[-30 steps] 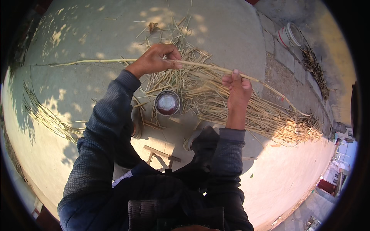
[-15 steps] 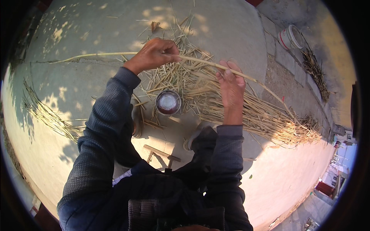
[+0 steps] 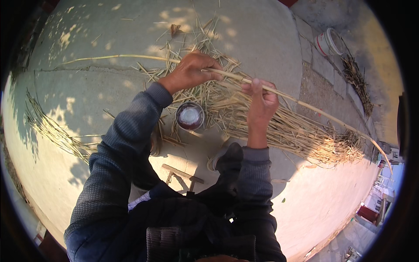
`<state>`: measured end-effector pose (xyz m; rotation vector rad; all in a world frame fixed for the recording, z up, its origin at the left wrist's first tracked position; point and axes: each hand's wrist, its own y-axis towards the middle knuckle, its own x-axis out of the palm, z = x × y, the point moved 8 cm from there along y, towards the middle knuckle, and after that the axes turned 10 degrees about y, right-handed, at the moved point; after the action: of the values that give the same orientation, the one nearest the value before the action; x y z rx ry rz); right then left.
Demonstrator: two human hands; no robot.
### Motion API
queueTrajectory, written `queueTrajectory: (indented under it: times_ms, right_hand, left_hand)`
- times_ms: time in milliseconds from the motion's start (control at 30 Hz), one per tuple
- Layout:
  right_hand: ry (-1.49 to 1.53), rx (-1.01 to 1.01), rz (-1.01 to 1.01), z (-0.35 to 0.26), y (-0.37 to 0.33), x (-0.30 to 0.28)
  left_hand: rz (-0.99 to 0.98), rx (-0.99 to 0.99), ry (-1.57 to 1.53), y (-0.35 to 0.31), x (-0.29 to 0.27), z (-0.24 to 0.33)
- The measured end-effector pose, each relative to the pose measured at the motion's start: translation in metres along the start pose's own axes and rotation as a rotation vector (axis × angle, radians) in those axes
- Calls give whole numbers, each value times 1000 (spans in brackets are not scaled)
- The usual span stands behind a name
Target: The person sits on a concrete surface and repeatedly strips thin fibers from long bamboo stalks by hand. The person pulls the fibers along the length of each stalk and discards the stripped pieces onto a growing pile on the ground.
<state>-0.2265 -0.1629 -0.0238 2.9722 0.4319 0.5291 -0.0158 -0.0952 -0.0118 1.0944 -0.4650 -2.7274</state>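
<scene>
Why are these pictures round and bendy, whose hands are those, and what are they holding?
A person is wearing a camera on their head, pointing down. Its very wide lens makes straight edges bend. There is no robot here, just that person. The person's left hand and right hand are bare and both hold one long, thin stalk. On the ground, loose stalk pieces lie scattered near a round container. A big bundle of stalks lies on the right, and a smaller bundle lies on the left.
</scene>
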Motion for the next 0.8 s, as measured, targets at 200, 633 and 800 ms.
queueTrajectory:
  times_ms: [200, 633, 800]
  right_hand:
    - [61, 119, 103, 19, 8, -35]
    - [64, 181, 94, 23, 17, -56]
    - [171, 196, 21, 18, 16, -55]
  left_hand:
    - [299, -335, -354, 6, -39, -59]
    - [-290, -251, -67, -21, 12, -81]
    - [-247, -141, 6, -13, 6, -68]
